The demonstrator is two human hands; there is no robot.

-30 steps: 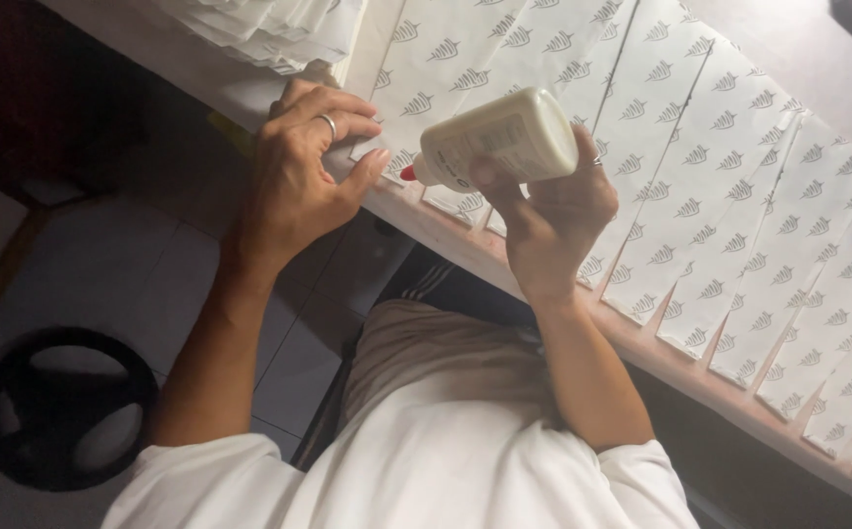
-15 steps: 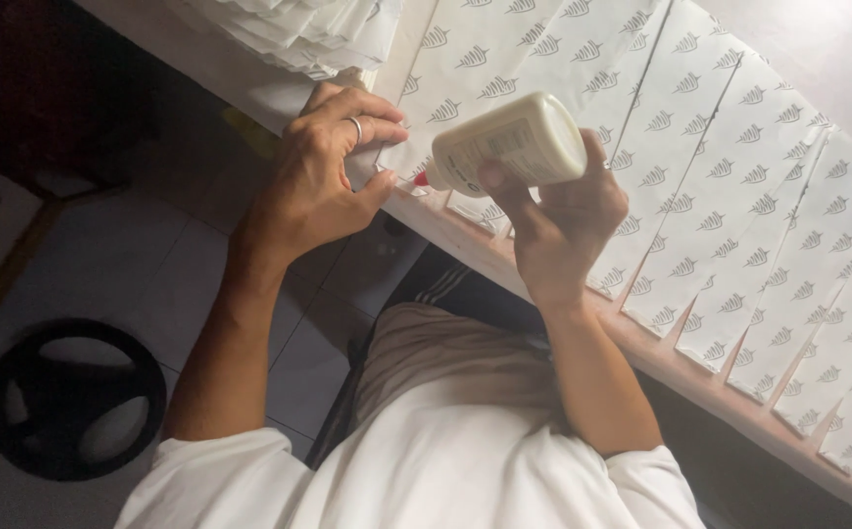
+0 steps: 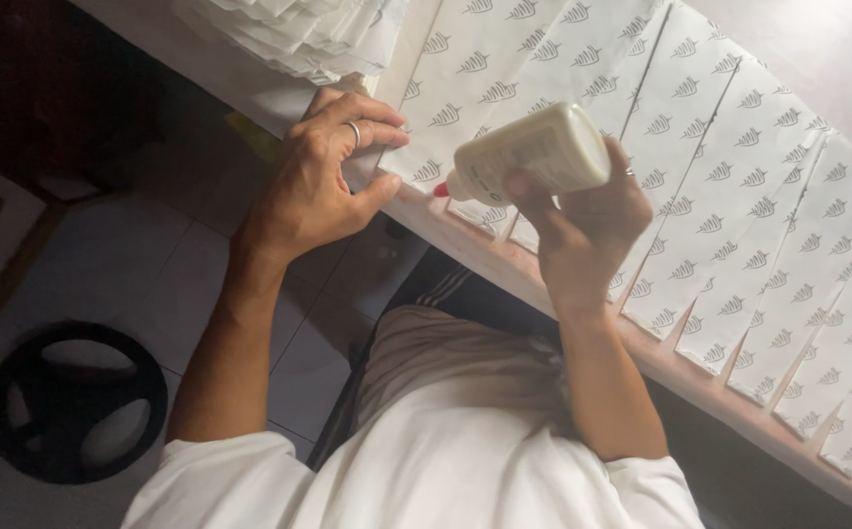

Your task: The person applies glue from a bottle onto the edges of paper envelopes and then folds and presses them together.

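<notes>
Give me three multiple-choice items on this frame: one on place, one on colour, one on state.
1. Where does the left hand rest?
A. On the near end of a white patterned paper sheet at the table edge
B. On the black round object on the floor
C. On the person's lap

2. What colour is the tip of the cream plastic squeeze bottle?
A. Blue
B. Red
C. Green

3. How is the bottle held in the right hand?
A. Upright, standing on the table
B. Lying flat, untouched
C. Tilted on its side, nozzle toward the sheet edge

Answers:
1. A: the fingers press on the sheet's corner by the table edge.
2. B: a small red tip shows at the nozzle end.
3. C: the right hand's fingers wrap the bottle, with the nozzle pointing left and down at the paper.
</notes>
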